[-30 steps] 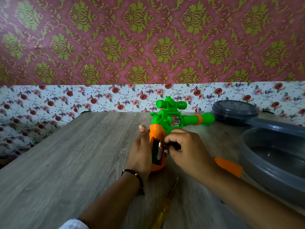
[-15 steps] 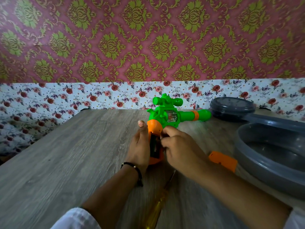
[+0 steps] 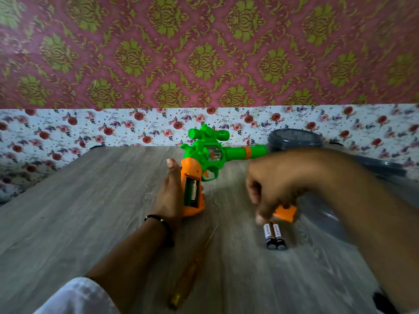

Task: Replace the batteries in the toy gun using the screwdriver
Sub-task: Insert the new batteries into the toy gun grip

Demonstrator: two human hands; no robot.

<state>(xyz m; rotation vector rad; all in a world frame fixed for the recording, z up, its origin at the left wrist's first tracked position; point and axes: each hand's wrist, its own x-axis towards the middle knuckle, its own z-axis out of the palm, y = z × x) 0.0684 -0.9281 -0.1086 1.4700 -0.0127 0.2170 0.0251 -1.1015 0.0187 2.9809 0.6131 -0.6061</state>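
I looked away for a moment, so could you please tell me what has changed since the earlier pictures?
The right hand left the toy gun's open grip compartment and swung right, now hovering, blurred, above two batteries on the table. The left hand still steadies the gun's grip; the screwdriver and orange cover lie as before.

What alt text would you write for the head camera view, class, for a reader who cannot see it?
A left hand steadies a green and orange toy gun, its battery slot open, on a wooden table. The blurred right hand reaches down toward two batteries beside an orange cover; a screwdriver lies nearer.
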